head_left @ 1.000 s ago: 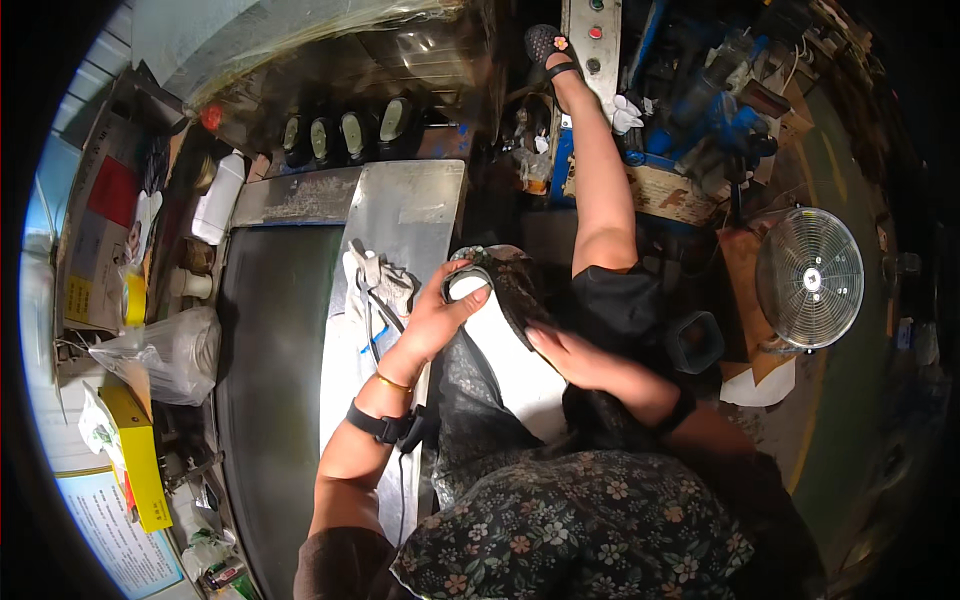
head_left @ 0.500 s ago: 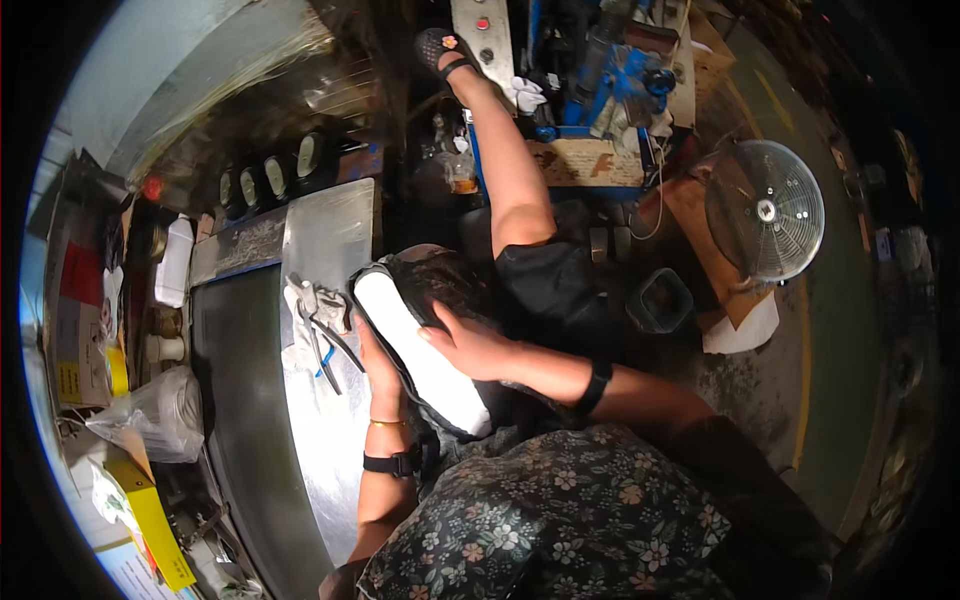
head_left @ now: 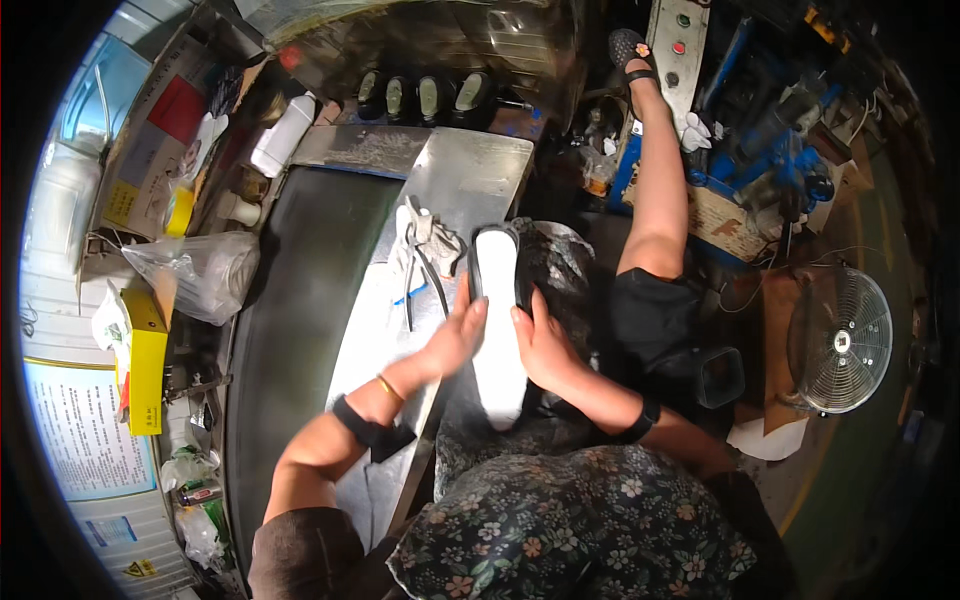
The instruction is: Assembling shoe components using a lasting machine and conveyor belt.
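Note:
A black shoe with a long white sole face turned up lies lengthwise over my lap. My left hand grips its left edge, the thumb resting on the white face. On the opposite edge my right hand holds it, thumb also on top and fingers around the side. The black rim shows at the far rounded end. Just left of the shoe, pliers with dark handles lie with a crumpled whitish cloth on the metal tabletop.
A dark belt surface runs along the left. Several dark shoes stand in a row at the back. A round fan is at the right. One yellow box and a plastic bag sit far left.
My view has swung left. The shoe has turned from slanting to nearly straight ahead. My right hand has shifted from lying across the white face to gripping the right edge.

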Tool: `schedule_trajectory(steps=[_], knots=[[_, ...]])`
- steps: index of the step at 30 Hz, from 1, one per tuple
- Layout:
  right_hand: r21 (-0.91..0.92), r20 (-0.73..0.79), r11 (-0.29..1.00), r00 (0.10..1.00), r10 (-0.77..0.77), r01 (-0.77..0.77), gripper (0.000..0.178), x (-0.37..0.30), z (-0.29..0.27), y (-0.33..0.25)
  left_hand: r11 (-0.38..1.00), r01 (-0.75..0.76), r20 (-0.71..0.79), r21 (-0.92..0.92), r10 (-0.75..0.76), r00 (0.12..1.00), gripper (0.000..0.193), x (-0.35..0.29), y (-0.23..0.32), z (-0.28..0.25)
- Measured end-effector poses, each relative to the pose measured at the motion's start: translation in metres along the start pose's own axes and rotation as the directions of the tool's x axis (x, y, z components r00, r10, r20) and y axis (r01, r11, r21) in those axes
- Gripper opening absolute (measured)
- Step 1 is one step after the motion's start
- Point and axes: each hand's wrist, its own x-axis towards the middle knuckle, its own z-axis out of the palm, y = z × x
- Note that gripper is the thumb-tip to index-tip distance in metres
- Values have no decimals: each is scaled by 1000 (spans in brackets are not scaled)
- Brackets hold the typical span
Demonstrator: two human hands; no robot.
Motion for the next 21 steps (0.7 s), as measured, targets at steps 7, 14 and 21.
schedule_trajectory(steps=[7, 14, 21], knots=[[-90, -63, 990, 991, -117, 112, 54, 3, 1, 21, 998, -19, -443, -60, -10, 896, 47, -13, -40, 52], [-113, 105, 979, 981, -161, 172, 50, -13, -31, 9, 292, 238, 241, -926, -26, 970, 62, 59, -13, -3], [858, 261, 473, 963, -64, -201, 56, 98, -39, 0, 756, 103, 66, -646, -79, 995, 45, 75, 4, 3]])
